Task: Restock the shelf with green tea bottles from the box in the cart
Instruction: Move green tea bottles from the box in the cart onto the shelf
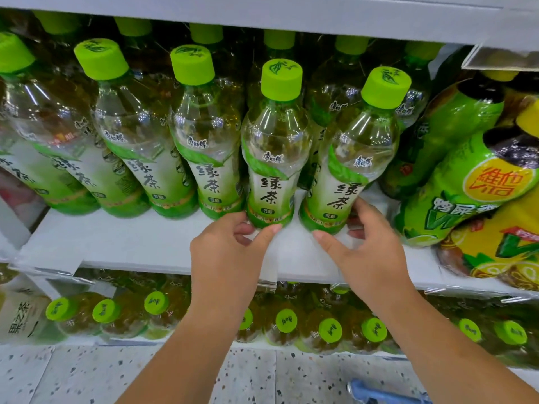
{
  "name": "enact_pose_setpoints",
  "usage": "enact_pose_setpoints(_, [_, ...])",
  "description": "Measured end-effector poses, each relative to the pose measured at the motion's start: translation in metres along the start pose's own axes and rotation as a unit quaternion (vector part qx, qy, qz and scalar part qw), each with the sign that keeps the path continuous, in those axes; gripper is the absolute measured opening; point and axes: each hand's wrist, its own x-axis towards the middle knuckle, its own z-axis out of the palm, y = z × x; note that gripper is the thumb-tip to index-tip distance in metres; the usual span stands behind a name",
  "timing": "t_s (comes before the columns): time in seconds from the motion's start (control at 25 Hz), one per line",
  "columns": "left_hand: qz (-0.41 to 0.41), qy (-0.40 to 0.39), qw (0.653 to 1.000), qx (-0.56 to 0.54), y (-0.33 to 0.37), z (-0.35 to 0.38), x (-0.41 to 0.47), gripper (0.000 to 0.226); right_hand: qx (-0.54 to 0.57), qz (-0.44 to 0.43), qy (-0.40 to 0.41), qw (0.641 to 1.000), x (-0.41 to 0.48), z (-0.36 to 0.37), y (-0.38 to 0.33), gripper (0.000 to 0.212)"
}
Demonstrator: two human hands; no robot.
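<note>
Upright near the front edge of the white shelf [116,243], one clear green-capped tea bottle [350,158] has its base in the grip of your right hand [370,252], and your left hand [227,252] pinches the neighbour bottle [271,147] to its left.

a person's two forearms showed bare right down to the lower edge of view, left hand [227,247] and right hand [369,249] were bare as well, fingernails were cut short and plain, wrists looked slender
</note>
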Motion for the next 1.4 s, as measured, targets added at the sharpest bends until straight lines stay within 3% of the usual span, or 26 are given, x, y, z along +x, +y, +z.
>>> enact_pose_setpoints(0.28, [0.028,0.025,0.999,0.026,-0.003,0.005,0.003,0.036,-0.016,-0.015,0.002,1.0,0.004,0.006,0.001,0.059])
enact_pose_setpoints(0.56, [0.039,0.035,0.997,0.052,-0.002,0.006,0.004,0.037,-0.117,-0.041,0.002,0.992,0.006,0.012,0.002,0.074])
enact_pose_setpoints(1.0, [0.034,0.035,0.997,0.063,-0.002,0.007,0.004,0.038,-0.178,-0.036,-0.025,0.983,0.005,0.011,-0.004,0.074])
enact_pose_setpoints(1.24, [0.013,-0.019,0.998,0.052,0.001,-0.001,0.006,0.037,-0.161,-0.036,-0.05,0.985,0.006,0.008,-0.004,0.072])
enact_pose_setpoints(1.4, [-0.012,-0.098,0.994,0.049,0.008,-0.012,0.01,0.042,-0.065,-0.005,-0.084,0.994,0.006,0.002,-0.008,0.067])
